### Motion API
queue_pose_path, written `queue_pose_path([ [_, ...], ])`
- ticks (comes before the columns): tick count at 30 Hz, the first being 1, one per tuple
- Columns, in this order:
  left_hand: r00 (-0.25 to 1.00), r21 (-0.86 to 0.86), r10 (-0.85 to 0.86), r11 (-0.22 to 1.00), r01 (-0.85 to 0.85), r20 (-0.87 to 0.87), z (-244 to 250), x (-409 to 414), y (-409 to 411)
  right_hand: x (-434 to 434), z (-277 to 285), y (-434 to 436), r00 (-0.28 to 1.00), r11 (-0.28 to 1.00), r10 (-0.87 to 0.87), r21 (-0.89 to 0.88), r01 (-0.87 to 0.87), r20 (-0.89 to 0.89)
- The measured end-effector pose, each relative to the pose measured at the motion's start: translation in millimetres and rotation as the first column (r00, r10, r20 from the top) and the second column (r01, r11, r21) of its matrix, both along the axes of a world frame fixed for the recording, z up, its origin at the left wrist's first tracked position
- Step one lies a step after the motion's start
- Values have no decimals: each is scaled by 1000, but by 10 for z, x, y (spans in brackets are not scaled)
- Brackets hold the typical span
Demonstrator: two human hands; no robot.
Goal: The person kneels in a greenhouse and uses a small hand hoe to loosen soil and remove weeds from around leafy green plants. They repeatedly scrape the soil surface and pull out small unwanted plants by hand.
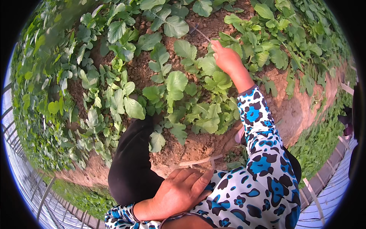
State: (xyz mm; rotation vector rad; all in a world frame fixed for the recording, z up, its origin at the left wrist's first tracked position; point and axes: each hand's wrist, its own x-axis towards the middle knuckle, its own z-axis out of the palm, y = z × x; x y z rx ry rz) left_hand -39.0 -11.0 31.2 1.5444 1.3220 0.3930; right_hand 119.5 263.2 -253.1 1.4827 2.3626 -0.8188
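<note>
My right hand point(226, 55) reaches out over the leafy plants and grips the thin shaft of a small hand hoe point(203, 34). The hoe's dark blade touches the loose brown soil point(207, 24) at the top, partly behind a broad leaf. Green lobed-leaf plants point(175, 86), which look like radish or a similar brassica, stand below and left of that hand. My left hand point(181, 189) lies across my front against the patterned shirt point(237, 197), with the thumb apart from the fingers. Nothing shows in it, though its palm is hidden.
My bent knee in black trousers point(134, 160) presses against the foliage. A pale wooden piece point(200, 161) lies on the ground before my left hand. Dense greenery point(48, 94) spreads to the left. Metal greenhouse ribs point(45, 197) line the lower left; part of another person point(347, 120) shows far right.
</note>
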Motion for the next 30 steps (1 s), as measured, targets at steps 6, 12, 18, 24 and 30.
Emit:
queue_pose_path([
  [6,1000,13,11,1000,-11,4,-3,-18,-24,41,-248,-222,1000,991,22,-129,-20,13],
  [12,999,62,36,997,-37,10,-24,-31,-105,107,64,-221,988,993,50,-99,-65,-149],
  [18,998,88,69,994,-70,11,-29,-16,-145,-34,-38,-219,981,984,170,-33,-173,-94],
  [24,997,102,78,992,-77,-9,-36,-12,-201,-310,-158,-272,973,979,188,-53,-196,-136],
  [30,998,83,55,995,-51,-42,-31,-74,-240,-804,-201,-256,976,974,206,109,-197,-73],
])
